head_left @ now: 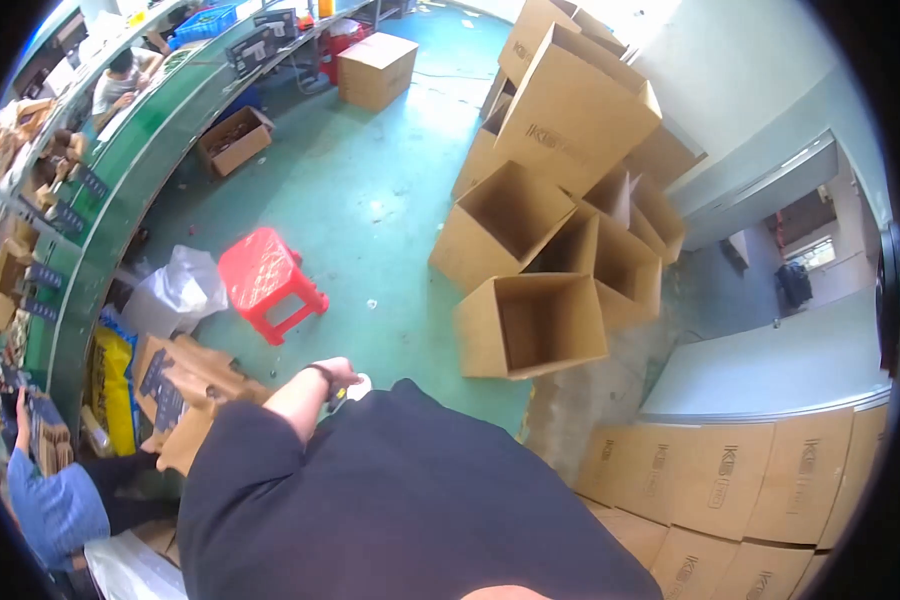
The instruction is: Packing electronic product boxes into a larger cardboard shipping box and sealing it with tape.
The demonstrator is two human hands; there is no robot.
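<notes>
My left hand, with a dark band at the wrist, is held close in front of my dark shirt. Its fingers are curled round a white rounded thing with a small yellow part. The shirt covers part of that thing, so its kind does not show. My right hand is out of sight. Beyond my left hand, and apart from it, a red plastic stool stands on the green floor.
Open empty cartons are piled ahead to the right. Closed cartons stack at the lower right beside a doorway. A green conveyor bench curves along the left, where people work. Flattened cardboard and a clear plastic bag lie near the bench.
</notes>
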